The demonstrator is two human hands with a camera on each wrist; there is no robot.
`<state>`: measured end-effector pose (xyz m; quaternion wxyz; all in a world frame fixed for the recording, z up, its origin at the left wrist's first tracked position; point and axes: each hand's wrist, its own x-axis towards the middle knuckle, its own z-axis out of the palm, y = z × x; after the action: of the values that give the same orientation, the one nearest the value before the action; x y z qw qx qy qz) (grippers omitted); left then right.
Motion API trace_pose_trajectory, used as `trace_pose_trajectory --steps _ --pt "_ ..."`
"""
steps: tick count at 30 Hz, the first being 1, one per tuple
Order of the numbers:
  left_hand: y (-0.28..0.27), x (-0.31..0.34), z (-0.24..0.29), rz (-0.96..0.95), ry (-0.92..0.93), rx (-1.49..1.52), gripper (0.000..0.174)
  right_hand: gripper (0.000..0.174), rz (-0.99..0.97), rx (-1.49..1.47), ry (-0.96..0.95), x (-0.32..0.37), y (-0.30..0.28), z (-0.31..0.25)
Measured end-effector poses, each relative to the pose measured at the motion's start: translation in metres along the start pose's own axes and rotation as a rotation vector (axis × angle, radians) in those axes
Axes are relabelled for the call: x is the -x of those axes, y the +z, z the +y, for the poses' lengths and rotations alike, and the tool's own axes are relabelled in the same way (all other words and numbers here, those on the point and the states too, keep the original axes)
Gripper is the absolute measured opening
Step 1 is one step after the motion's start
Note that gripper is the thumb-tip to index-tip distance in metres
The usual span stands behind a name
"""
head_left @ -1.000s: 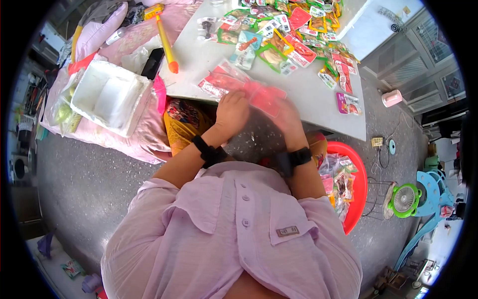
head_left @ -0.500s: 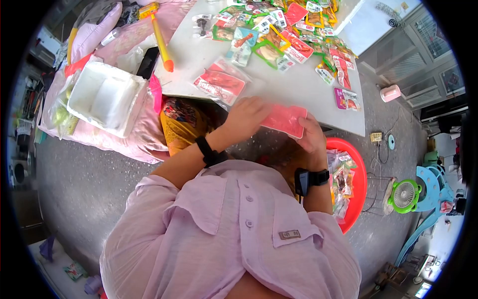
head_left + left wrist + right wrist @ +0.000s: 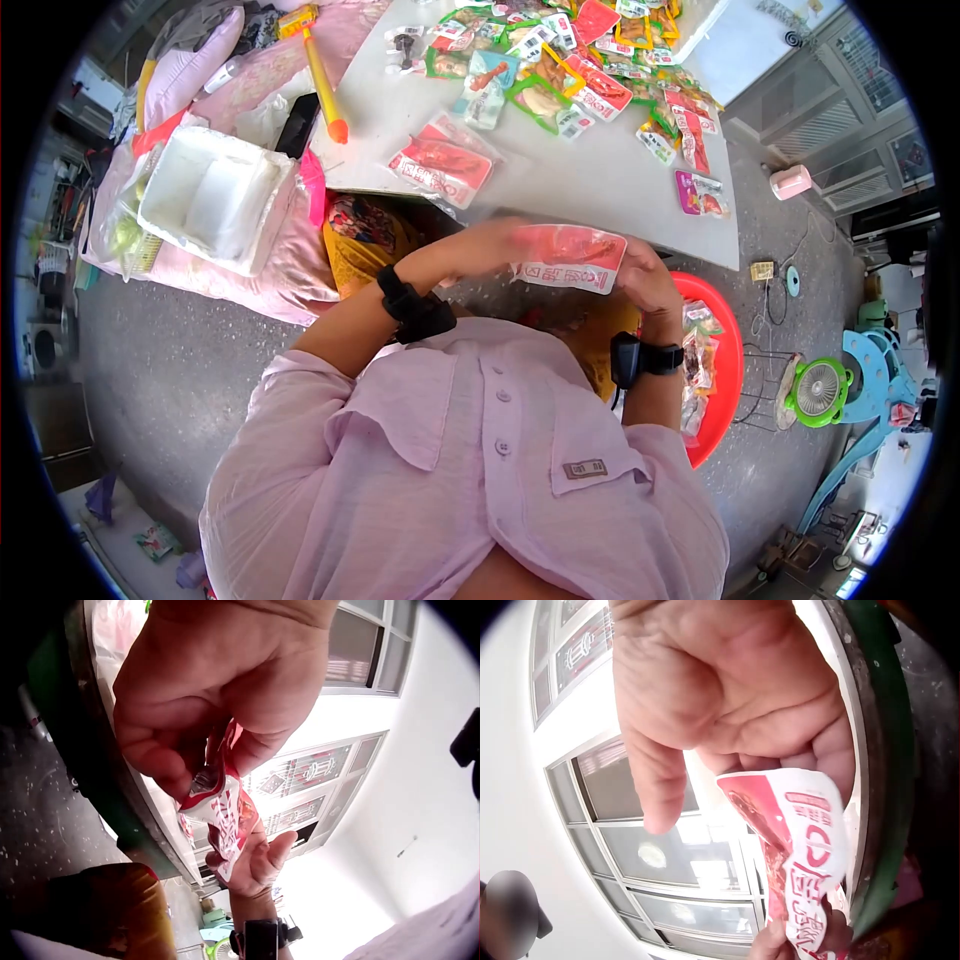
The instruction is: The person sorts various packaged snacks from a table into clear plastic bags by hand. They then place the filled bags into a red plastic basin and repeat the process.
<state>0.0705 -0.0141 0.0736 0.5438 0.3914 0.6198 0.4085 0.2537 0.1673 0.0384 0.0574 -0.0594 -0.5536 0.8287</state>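
In the head view a red-and-white flat food packet (image 3: 570, 262) is held up in front of the table's near edge, printed side up. My left hand (image 3: 482, 248) pinches its left end; the left wrist view shows thumb and fingers closed on the packet (image 3: 227, 817), which bends there. Behind the packet's other end lie the fingers of my right hand (image 3: 650, 280). Its thumb stands off the packet in the right wrist view, and the fingertips are hidden. Another red packet in clear wrap (image 3: 443, 168) lies on the table to the left.
Many colourful food packets (image 3: 550, 90) cover the back of the white table (image 3: 600, 180). A purple packet (image 3: 702, 195) lies near its right corner. Beside my right arm stands a red basin (image 3: 728, 370) with packets inside. A white foam box (image 3: 215, 200) sits on the bed at left.
The packets that were handled together are apart: one lies on the table, the other is in front of me. The held packet has turned printed side up, and my right hand has moved slightly right.
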Motion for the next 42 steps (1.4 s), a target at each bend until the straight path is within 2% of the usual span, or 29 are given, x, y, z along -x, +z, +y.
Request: trace_pose_trajectory --steps 4,5,8,9,12,15,18,21,24,27,29,33,36,42 --pt "0.000 0.002 0.007 0.090 -0.080 0.172 0.041 0.029 0.125 -0.109 -0.007 -0.010 0.004 0.015" --pt "-0.001 -0.004 -0.003 0.187 0.018 0.160 0.039 0.027 0.157 -0.152 -0.004 -0.012 0.002 0.017" --pt "-0.020 -0.028 -0.044 0.609 0.294 -0.234 0.035 0.025 0.267 -0.244 -0.002 -0.016 0.000 0.018" --pt "-0.022 -0.027 -0.047 0.774 0.330 -0.531 0.032 0.025 0.269 -0.271 -0.018 -0.017 0.001 0.018" --pt "-0.026 -0.025 -0.048 0.990 0.518 -0.930 0.033 0.024 0.285 -0.331 -0.051 -0.023 0.003 0.021" --pt "-0.023 -0.027 -0.050 0.991 0.378 -0.966 0.032 0.024 0.319 -0.345 -0.043 -0.032 0.002 0.029" --pt "-0.031 -0.033 -0.058 0.883 0.213 -0.940 0.034 0.024 0.311 -0.358 -0.019 -0.044 0.007 0.031" --pt "-0.031 -0.024 -0.034 0.713 -0.062 -0.800 0.037 0.023 0.249 -0.397 0.003 -0.055 0.005 0.036" --pt "-0.029 -0.026 -0.038 0.927 0.292 -0.881 0.030 0.023 0.227 -0.423 0.012 -0.063 0.005 0.039" --pt "-0.032 -0.034 -0.050 0.943 0.291 -0.940 0.029 0.023 0.272 -0.375 0.013 -0.064 0.005 0.037" --pt "-0.031 -0.033 -0.050 0.867 0.228 -0.907 0.029 0.023 0.340 -0.287 0.024 -0.062 0.007 0.031" --pt "-0.024 -0.027 -0.047 0.742 0.177 -0.946 0.027 0.022 0.329 -0.306 -0.003 -0.051 -0.011 0.033" --pt "-0.023 -0.034 -0.052 0.725 0.074 -0.946 0.021 0.023 0.309 -0.298 -0.008 -0.046 -0.017 0.030" --pt "-0.032 -0.039 -0.061 0.783 0.183 -0.748 0.014 0.023 0.262 -0.321 0.027 -0.049 -0.009 0.025"
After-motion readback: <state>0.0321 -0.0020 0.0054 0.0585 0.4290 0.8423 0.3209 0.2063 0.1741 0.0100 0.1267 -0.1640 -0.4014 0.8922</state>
